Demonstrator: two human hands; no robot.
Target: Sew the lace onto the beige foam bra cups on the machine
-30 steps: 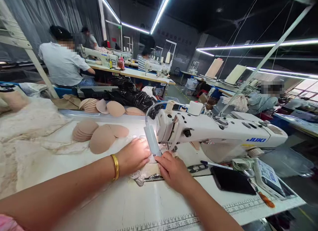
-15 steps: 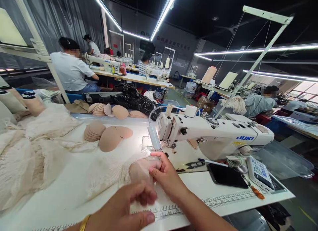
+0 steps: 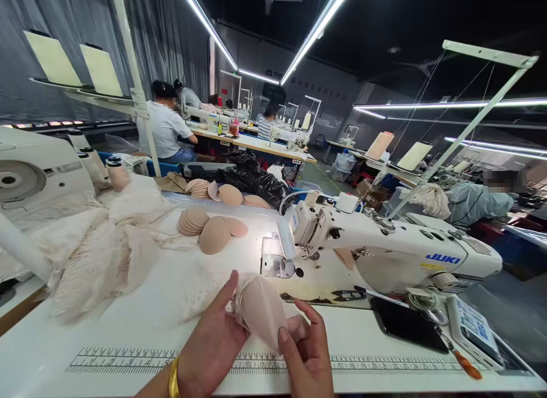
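Note:
A beige bra cup (image 3: 260,307) with sheer fabric over it is held up between both hands, in front of the sewing machine (image 3: 384,244). My left hand (image 3: 217,335), with a gold bracelet at the wrist, is closed round the cup's left side, its thumb on top and its other fingers partly hidden behind. At the cup's lower right edge, my right hand (image 3: 307,346) pinches the sheer fabric between thumb and fingers. Pale lace fabric (image 3: 199,287) trails from the cup to the left across the white table. The needle area lies just beyond the cup.
Loose beige pads (image 3: 215,236) lie behind the hands, with a heap of lace (image 3: 102,250) at left. Scissor-like thread snips (image 3: 349,295), a phone (image 3: 408,324) and a control box (image 3: 474,332) sit at right. A printed ruler (image 3: 128,358) runs along the front edge. Other people sit farther off.
The cup has come away from the needle area, nearer to me. My left hand, earlier apart from it, now holds it; my right hand has moved to its lower right edge. The view has shifted left.

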